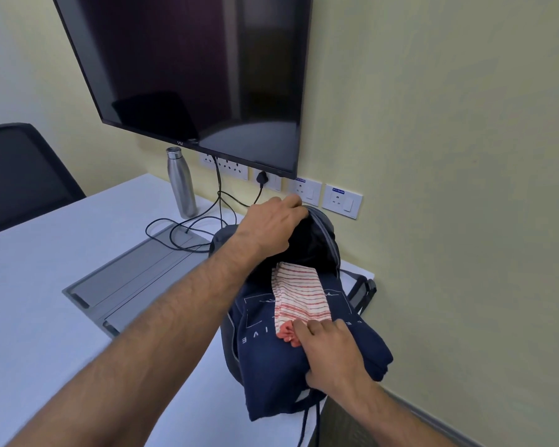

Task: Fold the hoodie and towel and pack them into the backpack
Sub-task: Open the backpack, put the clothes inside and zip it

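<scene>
White worktop against a yellow wall carries the backpack. Left hand grips its open top edge; right hand pinches the striped towel. Towel lies on the folded navy hoodie, both partly inside the backpack mouth.

Even, soft indoor lighting; faint shadows.
Wide-angle bending at the edges; pale glare on the dark screen; slight softness overall.

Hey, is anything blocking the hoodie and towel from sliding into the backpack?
Nothing visible. The left hand holds the backpack mouth open, and the towel on the hoodie already enters it, pushed by the right hand.
</scene>
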Demonstrator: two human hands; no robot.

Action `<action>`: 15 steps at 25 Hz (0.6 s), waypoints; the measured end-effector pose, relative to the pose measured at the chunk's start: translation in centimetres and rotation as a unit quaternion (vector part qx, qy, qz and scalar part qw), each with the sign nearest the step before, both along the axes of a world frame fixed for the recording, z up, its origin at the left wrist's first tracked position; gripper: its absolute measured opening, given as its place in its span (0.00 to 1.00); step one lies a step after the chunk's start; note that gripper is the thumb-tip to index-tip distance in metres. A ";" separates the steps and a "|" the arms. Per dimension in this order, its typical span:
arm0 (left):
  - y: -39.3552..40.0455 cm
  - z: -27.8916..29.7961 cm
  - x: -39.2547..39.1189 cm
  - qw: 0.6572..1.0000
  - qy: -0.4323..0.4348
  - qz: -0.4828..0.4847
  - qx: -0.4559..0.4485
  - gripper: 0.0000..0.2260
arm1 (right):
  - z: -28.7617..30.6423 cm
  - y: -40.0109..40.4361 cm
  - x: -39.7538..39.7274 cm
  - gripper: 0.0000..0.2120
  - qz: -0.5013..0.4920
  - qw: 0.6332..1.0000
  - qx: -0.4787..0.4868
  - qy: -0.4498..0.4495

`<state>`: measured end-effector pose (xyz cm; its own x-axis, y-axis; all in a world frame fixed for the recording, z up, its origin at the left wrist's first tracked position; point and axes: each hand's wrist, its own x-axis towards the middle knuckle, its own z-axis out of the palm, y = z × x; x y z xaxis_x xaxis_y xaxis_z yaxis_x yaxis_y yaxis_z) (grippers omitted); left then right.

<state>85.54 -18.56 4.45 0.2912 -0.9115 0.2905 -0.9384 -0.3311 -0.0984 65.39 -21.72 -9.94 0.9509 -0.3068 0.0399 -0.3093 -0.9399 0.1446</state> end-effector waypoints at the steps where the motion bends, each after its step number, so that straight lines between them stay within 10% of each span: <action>1: 0.2 0.0 -0.3 1.000 -0.005 -0.010 0.001 0.24 | 0.1 -0.2 0.8 0.34 0.000 1.000 -0.009 0.004; 15: 1.7 -1.1 -0.8 0.998 -0.008 -0.060 -0.012 0.23 | -2.4 -3.8 11.3 0.33 -0.070 0.997 -0.020 -0.020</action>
